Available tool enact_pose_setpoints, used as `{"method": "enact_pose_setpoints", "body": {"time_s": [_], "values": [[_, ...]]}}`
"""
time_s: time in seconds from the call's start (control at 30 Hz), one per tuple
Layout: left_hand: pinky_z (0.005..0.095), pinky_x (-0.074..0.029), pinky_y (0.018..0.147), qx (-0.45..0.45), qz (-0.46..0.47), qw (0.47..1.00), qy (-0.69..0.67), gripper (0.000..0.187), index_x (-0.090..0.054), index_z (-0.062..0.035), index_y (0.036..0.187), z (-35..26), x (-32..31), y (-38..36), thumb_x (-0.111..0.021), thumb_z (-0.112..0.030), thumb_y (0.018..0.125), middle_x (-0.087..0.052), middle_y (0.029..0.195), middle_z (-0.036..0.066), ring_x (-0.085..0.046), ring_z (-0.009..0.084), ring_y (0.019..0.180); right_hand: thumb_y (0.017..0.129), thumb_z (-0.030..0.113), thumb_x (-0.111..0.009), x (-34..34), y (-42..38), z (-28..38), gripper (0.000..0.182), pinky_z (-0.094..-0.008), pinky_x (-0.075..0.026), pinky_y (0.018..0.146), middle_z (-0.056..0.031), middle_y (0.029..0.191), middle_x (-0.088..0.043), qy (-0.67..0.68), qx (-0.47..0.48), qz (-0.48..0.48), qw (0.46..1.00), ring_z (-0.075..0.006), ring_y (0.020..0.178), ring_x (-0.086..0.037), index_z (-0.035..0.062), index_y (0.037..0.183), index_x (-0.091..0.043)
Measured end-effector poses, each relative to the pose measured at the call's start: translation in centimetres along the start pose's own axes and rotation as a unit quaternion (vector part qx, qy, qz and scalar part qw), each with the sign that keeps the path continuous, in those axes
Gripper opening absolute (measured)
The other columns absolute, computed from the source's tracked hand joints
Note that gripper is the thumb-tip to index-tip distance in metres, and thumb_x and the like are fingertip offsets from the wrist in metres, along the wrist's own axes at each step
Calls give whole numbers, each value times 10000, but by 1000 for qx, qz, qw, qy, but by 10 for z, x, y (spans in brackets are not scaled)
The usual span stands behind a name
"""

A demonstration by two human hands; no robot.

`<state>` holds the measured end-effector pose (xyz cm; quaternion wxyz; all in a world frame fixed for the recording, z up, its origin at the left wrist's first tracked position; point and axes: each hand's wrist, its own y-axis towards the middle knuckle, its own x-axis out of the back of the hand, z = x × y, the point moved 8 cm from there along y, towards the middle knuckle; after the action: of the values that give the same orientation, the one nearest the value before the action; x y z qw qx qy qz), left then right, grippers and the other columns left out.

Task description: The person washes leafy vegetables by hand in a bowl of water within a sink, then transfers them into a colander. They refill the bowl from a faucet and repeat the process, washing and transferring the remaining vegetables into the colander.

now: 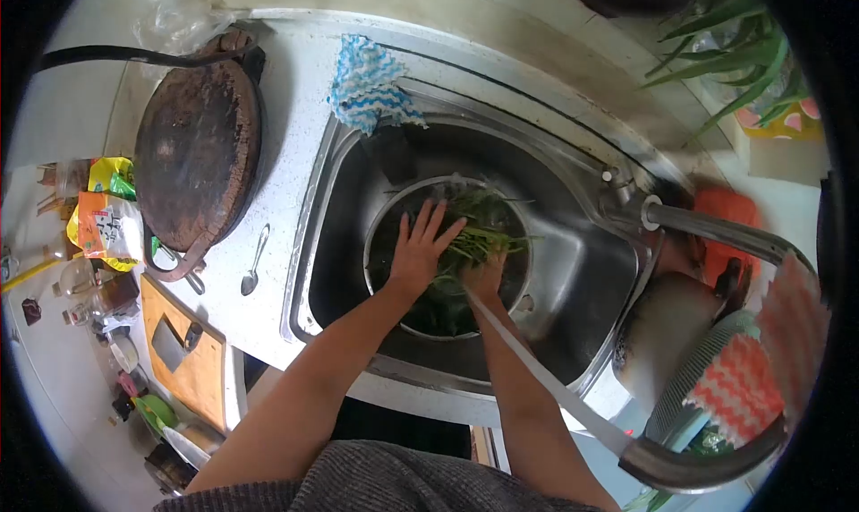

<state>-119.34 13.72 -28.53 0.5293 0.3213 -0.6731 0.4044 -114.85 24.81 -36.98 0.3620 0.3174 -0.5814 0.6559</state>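
A round metal basin (528, 277) sits in the steel sink (573, 284) with leafy greens (490, 209) and water in it. Over its left side is my left hand (419, 252), fingers spread, its thumb beside the green stems (483, 242). My right hand (484, 275) is closed around the lower ends of those stems; its fingertips are partly hidden among them. From the curved faucet (707, 467) a stream of water (555, 382) runs down to the basin next to my right hand.
A blue-and-white cloth (367, 82) hangs over the sink's back left corner. A round wooden chopping board (197, 154) and a spoon (256, 261) lie on the left counter. Nearby, a cleaver (170, 344) rests on a rectangular board (201, 378). Red-striped cloths (738, 387) hang on the faucet.
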Motion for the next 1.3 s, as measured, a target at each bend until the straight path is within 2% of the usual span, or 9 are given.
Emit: {"method": "enact_pose_setpoints", "body": {"time_s": [0.1, 0.13, 0.37, 0.5, 0.7, 0.8, 0.9, 1.03, 1.3], "values": [[500, -260, 1047, 12, 96, 995, -37, 719, -265, -188, 1401, -3, -58, 7, -567, -54, 762, -300, 1400, 145, -244, 298, 1324, 938, 305, -396, -40, 11, 2, 488, -473, -246, 1052, -100, 1437, -274, -193, -9, 155, 969, -319, 1303, -264, 142, 1390, -306], [519, -231, 1052, 18, 92, 992, -82, 726, -245, -180, 1410, -2, -73, 11, -579, -85, 773, -284, 1405, 166, -242, 309, 1323, 940, 299, -392, -62, 25, 1, 481, -479, -260, 1043, -101, 1425, -298, 135, 11, 83, 987, -309, 1298, -280, 135, 1385, -311], [549, -205, 1047, 51, 123, 862, -490, 566, -389, -107, 1310, 26, -39, 46, -602, -223, 799, -379, 1290, 190, -342, 343, 1230, 795, 245, -620, -12, 18, -40, 575, -423, -359, 982, -131, 1225, -498, 381, -117, 162, 903, -303, 1124, -469, 85, 1305, -409], [511, -187, 1053, 14, 229, 926, -300, 525, -423, -117, 1262, 10, 17, 28, -592, -301, 801, -399, 1265, 148, -332, 294, 1223, 687, 180, -720, 49, -7, -31, 641, -391, -369, 982, -152, 1146, -526, 620, -69, 134, 770, -322, 1081, -489, 57, 1259, -457], [517, -105, 1091, -63, -11, 991, -120, 568, -393, -172, 1306, -13, -25, 19, -562, -378, 804, -334, 1359, 114, -233, 281, 1311, 778, 192, -660, 29, -6, -8, 532, -417, -366, 991, -131, 1196, -505, 89, 29, -185, 978, -282, 1107, -487, 37, 1244, -455], [512, -148, 1085, -42, -39, 996, -61, 527, -460, -145, 1266, -15, -72, 22, -557, -381, 804, -378, 1344, 123, -290, 289, 1290, 846, 216, -593, -34, 14, -19, 444, -416, -416, 942, -131, 1209, -496, 906, -49, -104, 407, -283, 1094, -495, 36, 1228, -456], [504, -238, 1045, -105, -4, 983, -151, 461, -535, -91, 1191, -8, -91, 38, -537, -366, 822, -500, 1226, 143, -409, 304, 1205, 869, 190, -565, -101, 43, -43, 395, -398, -462, 876, -125, 1181, -512, 937, 8, -66, 344, -282, 1067, -513, 32, 1213, -454], [557, -273, 986, 23, 182, 970, -158, 503, -442, -141, 1291, -7, -69, 66, -547, -333, 838, -542, 1138, 190, -509, 302, 1086, 866, 167, -560, 9, 27, -37, 402, -393, -438, 893, -144, 1183, -499, 663, 10, -87, 743, -286, 1088, -495, 40, 1230, -447], [554, -214, 1038, -98, -37, 987, -120, 516, -379, -279, 1331, -7, 19, -4, -529, -263, 837, -475, 1254, 174, -375, 332, 1224, 891, 224, -539, 66, -43, -1, 446, -380, -352, 998, -145, 1304, -402, 149, 24, -208, 966, -277, 1188, -408, 75, 1291, -411]]}}
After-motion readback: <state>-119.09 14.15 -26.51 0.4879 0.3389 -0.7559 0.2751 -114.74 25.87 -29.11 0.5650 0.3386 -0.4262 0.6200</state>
